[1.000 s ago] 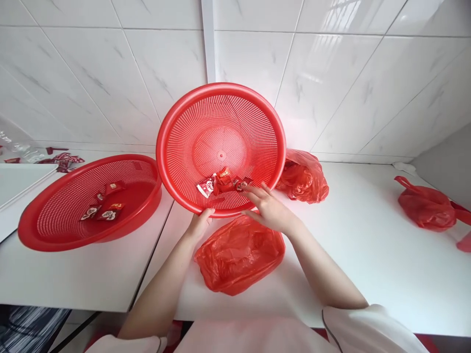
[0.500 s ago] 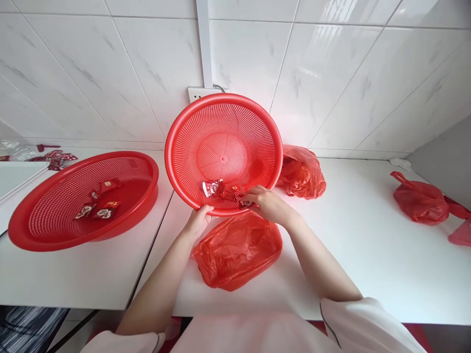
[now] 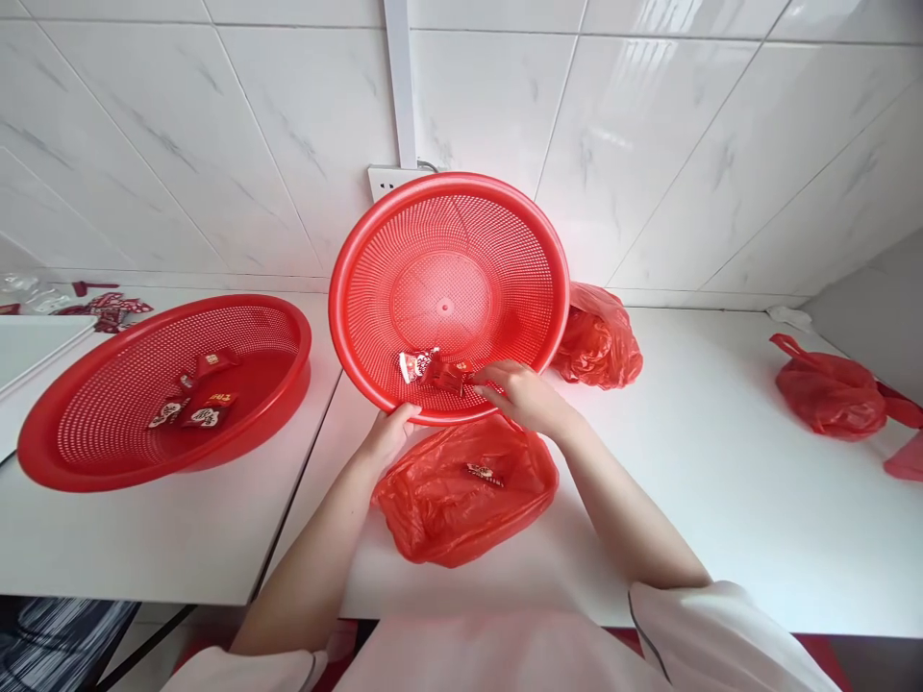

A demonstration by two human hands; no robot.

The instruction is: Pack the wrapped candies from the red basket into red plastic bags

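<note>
A red perforated plastic basket [image 3: 445, 259] is tipped toward me above the table. My left hand [image 3: 391, 430] grips its lower rim, thumb over the edge. Inside, several small wrapped snack packets [image 3: 433, 370] lie gathered at the low side. My right hand [image 3: 523, 392] reaches over the lower right rim, fingers bent and apart beside the packets, with nothing visible between them. Just below the basket, an open red plastic bag [image 3: 461, 529] rests on the table. One snack packet with pale lettering [image 3: 486, 474] is in the bag.
Left of me stands a second red basket [image 3: 252, 452] with several packets inside. A crumpled red bag [image 3: 598, 336] sits behind the tipped basket, and a tied red bag [image 3: 826, 394] lies at the far right. A socket [image 3: 389, 180] is on the tiled wall.
A packet that was under my right fingers at the rim has dropped into the open bag. My right hand has shifted slightly up and right, and the basket has tilted up a little.
</note>
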